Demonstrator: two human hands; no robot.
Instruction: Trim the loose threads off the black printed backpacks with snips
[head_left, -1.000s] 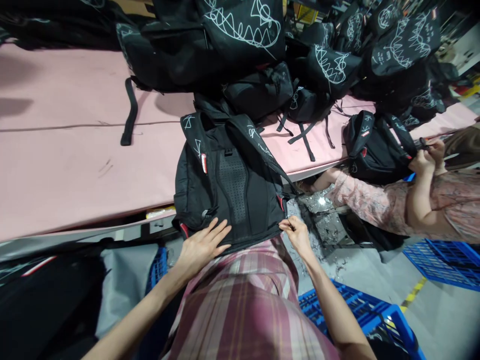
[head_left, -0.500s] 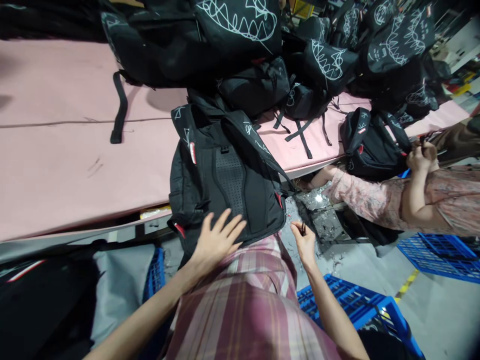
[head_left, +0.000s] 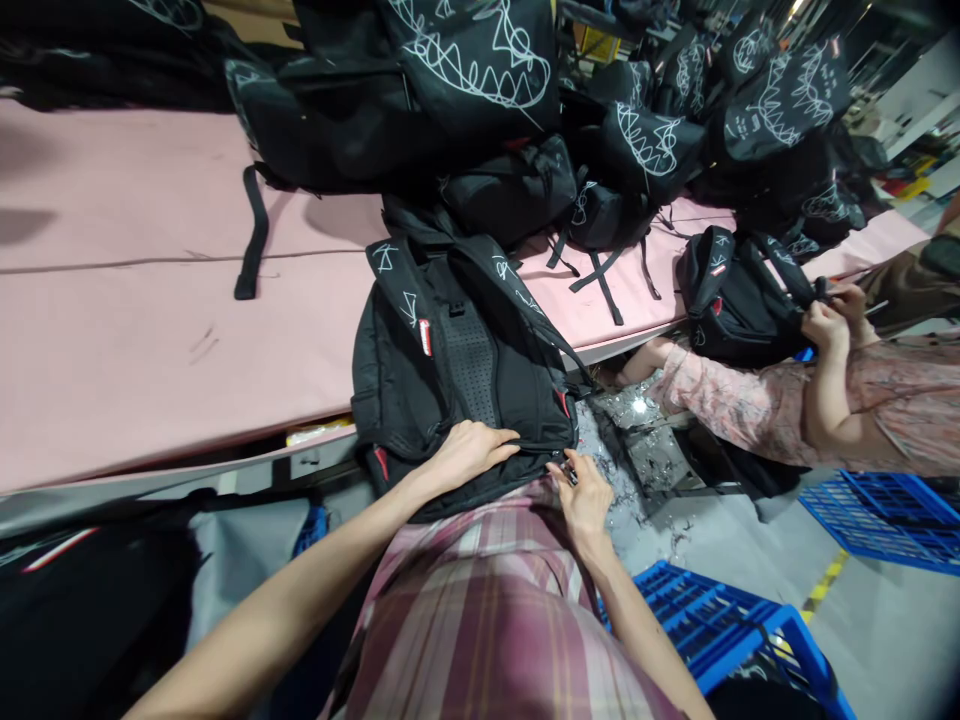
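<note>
A black backpack (head_left: 472,350) lies with its straps and padded back upward, its lower end over the table's front edge against my lap. White scribbles and a red tag mark its straps. My left hand (head_left: 474,452) is closed on the fabric near the backpack's bottom edge, fingers pointing right. My right hand (head_left: 585,495) is at the bottom right corner of the backpack, fingers bent around a small dark tool (head_left: 572,477) that looks like thread snips. Most of that tool is hidden by the fingers.
More black backpacks (head_left: 480,60) are heaped along the back of the pink table (head_left: 150,340). At the right a co-worker's hands (head_left: 832,315) handle another black backpack (head_left: 742,295). Blue crates (head_left: 720,620) stand on the floor; dark bags and grey material (head_left: 232,550) lie at lower left.
My left hand has gone from lying spread on the backpack to gripping its lower edge. My right hand has moved left, bringing the small dark tool to the backpack's corner.
</note>
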